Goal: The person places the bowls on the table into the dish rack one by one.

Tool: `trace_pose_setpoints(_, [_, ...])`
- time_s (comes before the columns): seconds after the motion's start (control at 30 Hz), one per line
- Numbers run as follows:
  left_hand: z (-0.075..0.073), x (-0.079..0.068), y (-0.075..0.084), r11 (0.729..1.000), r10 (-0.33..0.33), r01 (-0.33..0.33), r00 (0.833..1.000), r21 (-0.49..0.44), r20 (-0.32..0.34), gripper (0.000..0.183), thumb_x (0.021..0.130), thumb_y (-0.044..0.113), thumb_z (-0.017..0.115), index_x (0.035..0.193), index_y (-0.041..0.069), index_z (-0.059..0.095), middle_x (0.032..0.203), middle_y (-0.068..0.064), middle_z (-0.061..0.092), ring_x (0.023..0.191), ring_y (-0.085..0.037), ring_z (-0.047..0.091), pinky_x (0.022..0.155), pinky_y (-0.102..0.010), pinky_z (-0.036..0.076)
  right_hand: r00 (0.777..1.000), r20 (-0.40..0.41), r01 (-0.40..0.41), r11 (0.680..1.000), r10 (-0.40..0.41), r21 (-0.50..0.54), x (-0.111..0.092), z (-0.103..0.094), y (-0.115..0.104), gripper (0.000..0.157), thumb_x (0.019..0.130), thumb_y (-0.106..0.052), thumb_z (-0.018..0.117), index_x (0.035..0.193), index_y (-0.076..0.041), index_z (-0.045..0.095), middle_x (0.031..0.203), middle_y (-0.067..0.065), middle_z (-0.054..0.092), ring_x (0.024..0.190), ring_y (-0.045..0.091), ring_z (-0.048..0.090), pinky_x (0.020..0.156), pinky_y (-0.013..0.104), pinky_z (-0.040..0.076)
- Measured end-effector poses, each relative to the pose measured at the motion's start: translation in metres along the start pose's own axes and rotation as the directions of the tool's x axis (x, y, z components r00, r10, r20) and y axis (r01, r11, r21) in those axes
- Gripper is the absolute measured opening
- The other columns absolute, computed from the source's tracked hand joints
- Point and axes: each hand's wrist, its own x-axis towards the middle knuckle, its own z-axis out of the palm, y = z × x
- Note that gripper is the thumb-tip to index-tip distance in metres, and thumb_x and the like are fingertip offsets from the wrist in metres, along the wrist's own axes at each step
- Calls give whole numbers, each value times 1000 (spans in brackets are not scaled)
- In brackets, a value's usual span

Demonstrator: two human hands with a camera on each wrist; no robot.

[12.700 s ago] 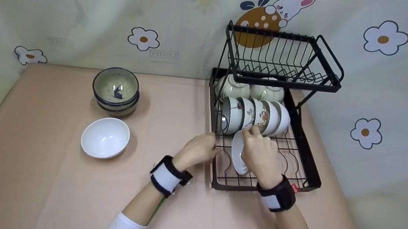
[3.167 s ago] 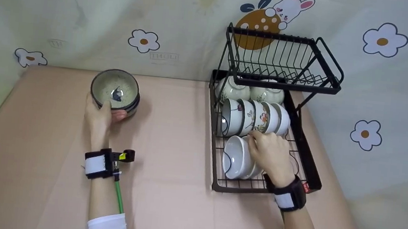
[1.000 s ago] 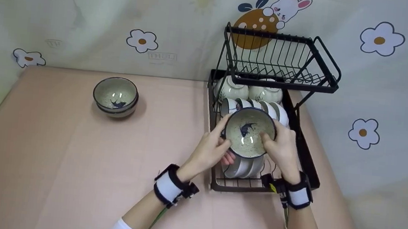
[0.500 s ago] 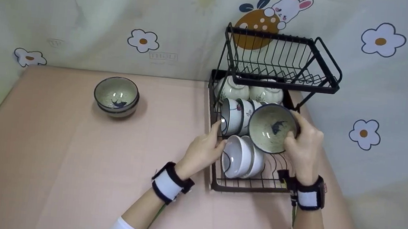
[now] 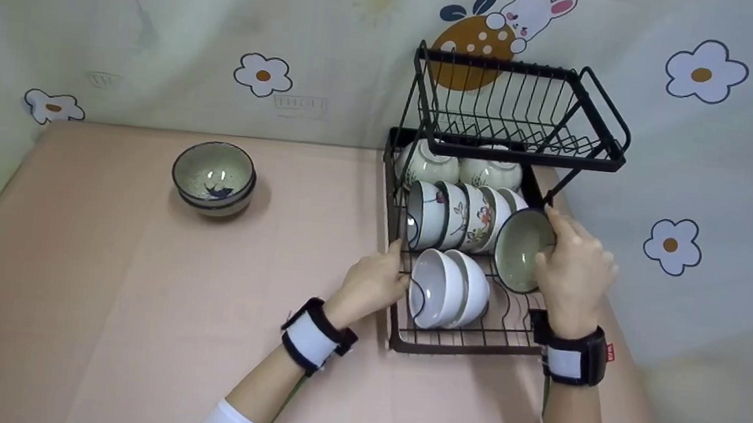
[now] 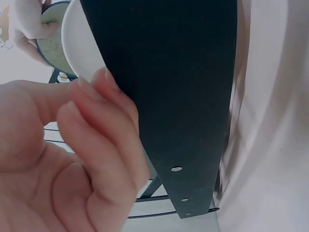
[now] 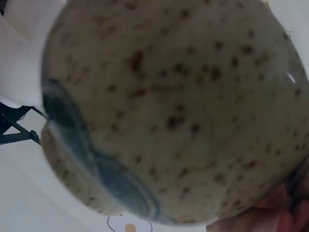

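Observation:
My right hand (image 5: pixel 574 275) grips the rim of a speckled grey-green bowl (image 5: pixel 517 253), thumb on the inside. It is tilted over the right side of the black dish rack (image 5: pixel 460 350), beside a row of several patterned bowls (image 5: pixel 457 216). In the right wrist view, the brown-flecked outside of the bowl (image 7: pixel 193 111) fills most of the frame. My left hand (image 5: pixel 373 282) is at the rack's left edge; the left wrist view shows its curled fingers (image 6: pixel 104 140) against the dark side rail (image 6: pixel 169 96). Two white bowls (image 5: pixel 469 289) stand on edge in front.
A stack of speckled bowls (image 5: pixel 213 182) stands at the back left of the pinkish table (image 5: pixel 183 352). Two upturned bowls (image 5: pixel 431 165) sit at the back of the lower tier. The upper wire tier (image 5: pixel 513 152) overhangs them, with a patterned wall sheet behind.
One speckled bowl left the stack, held by both hands, then by my right hand alone, which moved it right and tilted it. My left hand let go and returned to the rack's edge.

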Motion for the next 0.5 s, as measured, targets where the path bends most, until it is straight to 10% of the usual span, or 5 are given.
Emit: trace_pose_setpoints(0.5, [-1, 2, -1, 1000, -20, 21, 999, -16, 40, 65, 91, 11, 58, 146, -7, 28, 60, -2, 51, 45, -12, 46, 41, -23, 40, 959, 234, 191, 974, -158, -126, -11, 20, -11, 44, 63, 17, 54, 96, -4, 73, 81, 15, 70, 44, 39, 52, 35, 49, 39])
